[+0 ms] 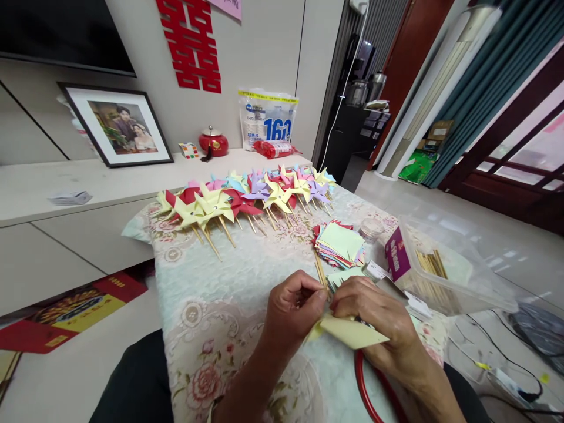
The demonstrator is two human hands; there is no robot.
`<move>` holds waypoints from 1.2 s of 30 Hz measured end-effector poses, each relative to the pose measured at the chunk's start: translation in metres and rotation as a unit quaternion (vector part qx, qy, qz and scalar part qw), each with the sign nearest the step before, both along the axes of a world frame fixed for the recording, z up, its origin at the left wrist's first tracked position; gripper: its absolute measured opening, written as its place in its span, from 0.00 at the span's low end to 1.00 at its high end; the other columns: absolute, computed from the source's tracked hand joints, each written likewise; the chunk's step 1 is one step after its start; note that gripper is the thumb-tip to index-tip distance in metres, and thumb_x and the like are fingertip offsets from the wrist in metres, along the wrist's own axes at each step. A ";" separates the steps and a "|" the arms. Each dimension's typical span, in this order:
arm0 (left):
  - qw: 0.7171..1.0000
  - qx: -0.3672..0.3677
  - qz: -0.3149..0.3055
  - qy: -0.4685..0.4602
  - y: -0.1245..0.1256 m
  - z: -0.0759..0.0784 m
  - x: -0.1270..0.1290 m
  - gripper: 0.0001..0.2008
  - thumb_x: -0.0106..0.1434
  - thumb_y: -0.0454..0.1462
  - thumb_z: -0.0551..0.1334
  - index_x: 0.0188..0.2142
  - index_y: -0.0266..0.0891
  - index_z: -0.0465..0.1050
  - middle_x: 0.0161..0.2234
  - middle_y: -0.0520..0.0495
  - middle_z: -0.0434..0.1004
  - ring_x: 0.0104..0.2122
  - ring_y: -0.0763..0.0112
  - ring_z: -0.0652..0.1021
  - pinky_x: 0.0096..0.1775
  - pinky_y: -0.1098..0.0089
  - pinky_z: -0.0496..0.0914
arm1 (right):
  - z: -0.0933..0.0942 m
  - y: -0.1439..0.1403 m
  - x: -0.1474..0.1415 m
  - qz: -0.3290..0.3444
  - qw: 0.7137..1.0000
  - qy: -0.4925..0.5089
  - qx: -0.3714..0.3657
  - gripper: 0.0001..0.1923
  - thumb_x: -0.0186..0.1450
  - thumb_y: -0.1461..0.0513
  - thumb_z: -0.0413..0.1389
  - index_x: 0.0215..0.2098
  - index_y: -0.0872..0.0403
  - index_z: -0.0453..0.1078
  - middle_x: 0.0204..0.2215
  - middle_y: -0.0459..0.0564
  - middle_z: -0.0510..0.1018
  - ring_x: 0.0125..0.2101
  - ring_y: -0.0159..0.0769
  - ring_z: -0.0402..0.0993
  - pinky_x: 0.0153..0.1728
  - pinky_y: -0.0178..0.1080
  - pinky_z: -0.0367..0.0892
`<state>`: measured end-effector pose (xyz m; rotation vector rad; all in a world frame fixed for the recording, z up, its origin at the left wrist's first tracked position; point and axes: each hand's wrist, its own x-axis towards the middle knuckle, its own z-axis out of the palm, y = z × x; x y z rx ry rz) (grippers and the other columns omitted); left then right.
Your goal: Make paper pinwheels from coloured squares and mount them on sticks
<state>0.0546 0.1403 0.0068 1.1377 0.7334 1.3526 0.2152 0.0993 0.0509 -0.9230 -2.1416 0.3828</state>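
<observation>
My left hand [293, 308] and my right hand [374, 314] meet over a floral cloth, both pinching a pale yellow paper square [350, 332] whose corners are folded toward the middle. A thin wooden stick [320, 271] rises between the fingertips. Just beyond the hands lies a stack of coloured paper squares [339, 244]. Further back, a row of finished paper pinwheels [247, 200] on sticks lies across the cloth.
A clear plastic box [445, 276] with wooden sticks sits to the right, a small clear tub [371, 229] behind the stack. A red hoop [374, 388] lies under my right wrist. Behind are a low cabinet [39, 188], a framed photo [118, 126], a red jar [213, 143] and a bag [268, 120].
</observation>
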 end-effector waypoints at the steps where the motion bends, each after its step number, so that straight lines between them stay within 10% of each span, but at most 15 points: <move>1: 1.000 0.008 0.005 0.008 0.000 0.000 0.000 0.06 0.55 0.34 0.67 0.23 0.38 0.75 0.21 0.52 0.69 0.23 0.73 0.68 0.27 0.72 0.61 | 0.000 0.000 0.000 -0.003 1.000 0.000 -0.002 0.07 0.66 0.69 0.52 0.37 0.52 0.68 0.32 0.51 0.75 0.34 0.39 0.71 0.36 0.44 0.63; 18: 1.000 0.022 -0.011 0.004 0.001 0.001 -0.004 0.04 0.57 0.33 0.66 0.30 0.39 0.82 0.29 0.47 0.74 0.28 0.70 0.73 0.31 0.71 0.65 | 0.006 0.003 0.000 -0.040 0.997 0.002 0.059 0.06 0.67 0.68 0.53 0.37 0.53 0.70 0.33 0.52 0.76 0.34 0.39 0.72 0.35 0.43 0.65; 28: 0.984 -0.127 -0.109 -0.062 0.001 -0.003 -0.002 0.12 0.52 0.43 0.73 0.30 0.37 0.79 0.21 0.52 0.71 0.21 0.76 0.66 0.25 0.74 0.60 | -0.004 0.006 0.002 -0.087 0.994 0.033 0.066 0.06 0.67 0.67 0.55 0.37 0.51 0.73 0.32 0.50 0.74 0.34 0.39 0.71 0.33 0.42 0.66; 36: 0.992 -0.061 -0.111 -0.027 0.000 -0.001 -0.003 0.05 0.57 0.38 0.70 0.29 0.38 0.81 0.27 0.49 0.74 0.27 0.73 0.71 0.30 0.73 0.64 | -0.005 0.007 0.002 -0.093 0.990 0.065 0.080 0.06 0.68 0.66 0.54 0.36 0.51 0.71 0.32 0.50 0.75 0.34 0.38 0.71 0.36 0.44 0.66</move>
